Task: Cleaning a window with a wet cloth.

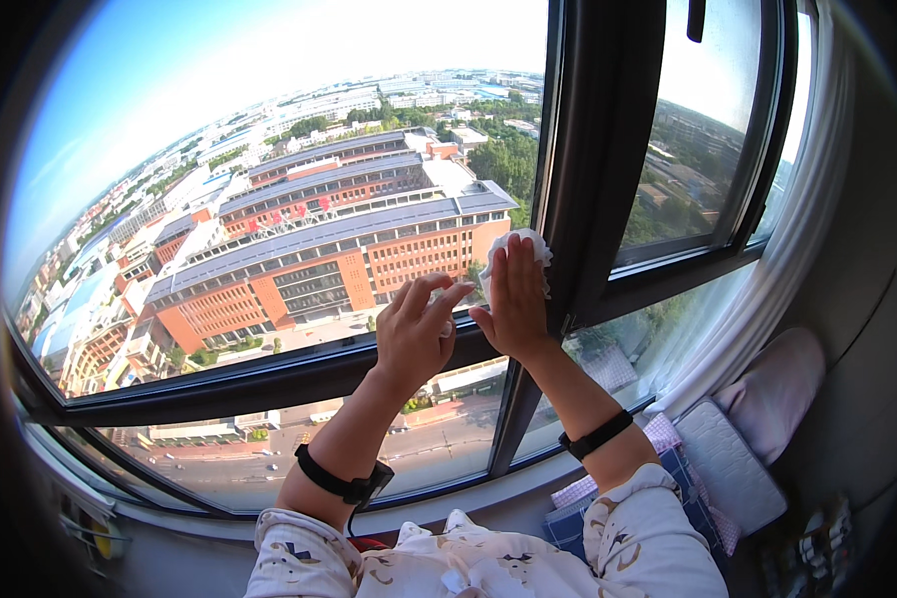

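My right hand (519, 306) lies flat, fingers together, over a crumpled white cloth or tissue (547, 254). It presses this against the lower right corner of the large window pane (389, 247), beside the dark frame upright (579, 172). Just to its left, my left hand (417, 321) is raised before the dark lower frame rail (269, 381), its fingers bent. A small whitish spot shows by its thumb; whether that is a nail or something held is unclear. Both forearms wear black bands, the left one with a small device (370, 486).
A smaller framed sash (688, 149) stands at the right, with a white curtain (777, 276) beside it. Below are a quilted pad (729, 467), a pale cushion (781, 392) and folded checked fabric (684, 486). A sill (187, 527) runs under the lower panes. Outside, brick buildings lie far below.
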Demonstrator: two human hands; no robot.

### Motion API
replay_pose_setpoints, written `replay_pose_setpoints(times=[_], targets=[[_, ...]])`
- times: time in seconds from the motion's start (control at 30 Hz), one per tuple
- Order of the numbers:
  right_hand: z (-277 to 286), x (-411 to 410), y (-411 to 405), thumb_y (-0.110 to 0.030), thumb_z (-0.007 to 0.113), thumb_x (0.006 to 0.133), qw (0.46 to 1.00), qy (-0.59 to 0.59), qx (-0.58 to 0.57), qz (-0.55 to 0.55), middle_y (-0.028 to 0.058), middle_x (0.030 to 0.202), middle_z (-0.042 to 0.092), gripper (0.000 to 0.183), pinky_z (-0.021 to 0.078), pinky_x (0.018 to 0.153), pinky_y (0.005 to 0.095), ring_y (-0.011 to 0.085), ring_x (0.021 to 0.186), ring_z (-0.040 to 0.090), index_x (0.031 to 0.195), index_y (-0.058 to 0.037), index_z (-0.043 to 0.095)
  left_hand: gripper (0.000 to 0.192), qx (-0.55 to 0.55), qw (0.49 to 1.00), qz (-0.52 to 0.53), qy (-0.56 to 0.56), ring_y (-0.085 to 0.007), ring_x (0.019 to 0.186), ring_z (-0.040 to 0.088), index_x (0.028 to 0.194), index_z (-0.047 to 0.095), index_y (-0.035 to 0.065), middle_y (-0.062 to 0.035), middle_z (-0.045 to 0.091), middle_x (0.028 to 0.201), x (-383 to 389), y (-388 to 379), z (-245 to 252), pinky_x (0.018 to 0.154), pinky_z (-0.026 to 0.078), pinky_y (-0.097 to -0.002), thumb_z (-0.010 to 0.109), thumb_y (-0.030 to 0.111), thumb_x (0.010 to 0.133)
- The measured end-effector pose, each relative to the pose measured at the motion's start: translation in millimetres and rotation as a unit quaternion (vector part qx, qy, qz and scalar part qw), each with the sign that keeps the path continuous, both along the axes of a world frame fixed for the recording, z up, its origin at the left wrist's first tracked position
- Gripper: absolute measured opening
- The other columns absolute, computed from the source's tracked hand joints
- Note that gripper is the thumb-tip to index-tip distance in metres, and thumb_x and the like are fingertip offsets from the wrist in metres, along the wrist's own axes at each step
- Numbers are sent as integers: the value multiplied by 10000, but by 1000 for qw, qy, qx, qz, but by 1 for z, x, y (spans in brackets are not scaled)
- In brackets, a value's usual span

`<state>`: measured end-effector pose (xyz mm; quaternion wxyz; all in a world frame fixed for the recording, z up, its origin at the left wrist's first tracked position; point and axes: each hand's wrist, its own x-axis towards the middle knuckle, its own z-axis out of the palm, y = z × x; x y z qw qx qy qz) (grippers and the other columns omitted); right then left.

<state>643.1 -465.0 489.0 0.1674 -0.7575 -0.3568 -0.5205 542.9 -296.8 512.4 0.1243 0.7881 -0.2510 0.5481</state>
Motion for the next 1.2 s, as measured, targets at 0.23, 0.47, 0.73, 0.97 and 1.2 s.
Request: replay_pose_setpoints(times=[0.23, 0.47, 0.73, 0.97, 1.2], targets=[[221, 21, 8, -490, 386, 972, 979, -185, 78, -21, 245, 1538, 171, 747, 138, 1148, 531, 413, 1435, 133, 1474, 26, 186, 489, 83, 962, 184, -184, -162, 961, 547, 1189, 643, 292, 23, 557, 1137, 12, 8, 35, 819, 420, -335, 592, 33, 777], [104, -8, 14, -464, 530, 915, 985, -55, -161, 3, 97, 1577, 159, 742, 181, 1145, 502, 284, 1449, 180, 1494, -105, 234, 637, 38, 959, 267, -92, -280, 1444, 219, 1447, 363, 99, -63, 302, 1537, 8, 32, 100, 1139, 203, -506, 460, -73, 841], [246, 25, 8, -576, 406, 935, 973, -217, 27, -75, 252, 1536, 154, 806, 161, 1109, 601, 426, 1427, 142, 1469, -3, 218, 602, 78, 942, 321, -63, -235, 1456, 180, 1475, 310, 84, -20, 211, 1576, 11, 37, 97, 1151, 228, -462, 441, -21, 896], [193, -13, 70, -554, 455, 924, 963, -203, -175, 42, 124, 1565, 181, 764, 146, 1167, 492, 300, 1450, 157, 1483, -78, 245, 701, -20, 954, 287, -80, -332, 1439, 206, 1460, 338, 122, -126, 246, 1543, -11, 63, 90, 1105, 259, -572, 469, -124, 817], [136, -10, 55, -665, 523, 826, 924, -180, -331, 71, 42, 1569, 193, 871, 176, 1162, 462, 252, 1427, 220, 1503, -205, 227, 822, 7, 927, 368, -75, -347, 1452, 134, 1489, 277, 200, -102, 165, 1571, -31, 93, 77, 1074, 274, -627, 486, -150, 775]])
